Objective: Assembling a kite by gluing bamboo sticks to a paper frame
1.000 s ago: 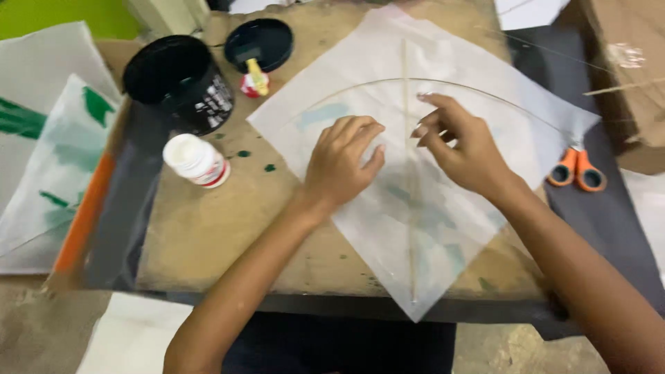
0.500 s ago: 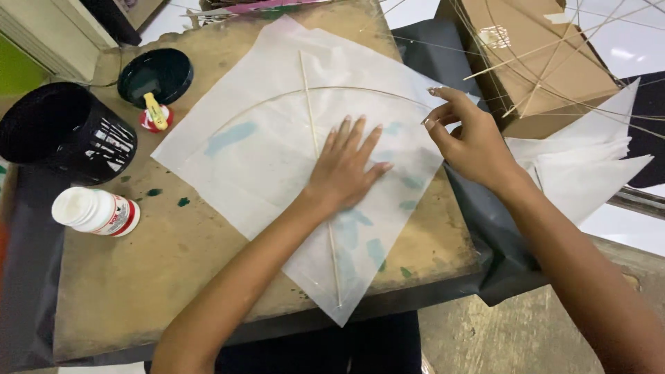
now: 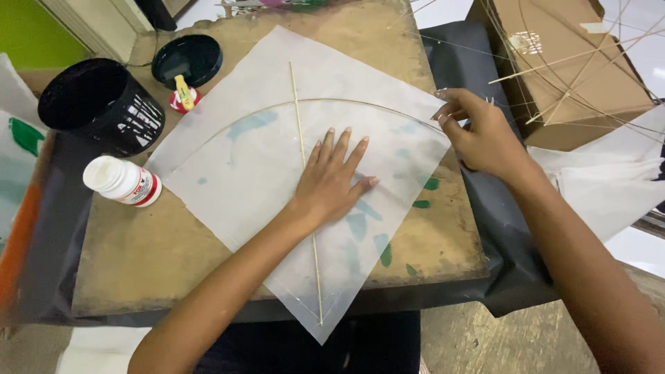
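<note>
While the white paper kite lies flat on the bench with its straight stick running away from the person, the left hand presses open-palmed beside it, and the right hand pinches the bowed stick's end at the kite's right corner.

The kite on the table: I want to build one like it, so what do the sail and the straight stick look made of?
Sail: thin, translucent white tissue-like paper; green table stains show through. Straight stick: pale, slim, matte, likely bamboo or wood. The left hand lies flat on both.
</note>
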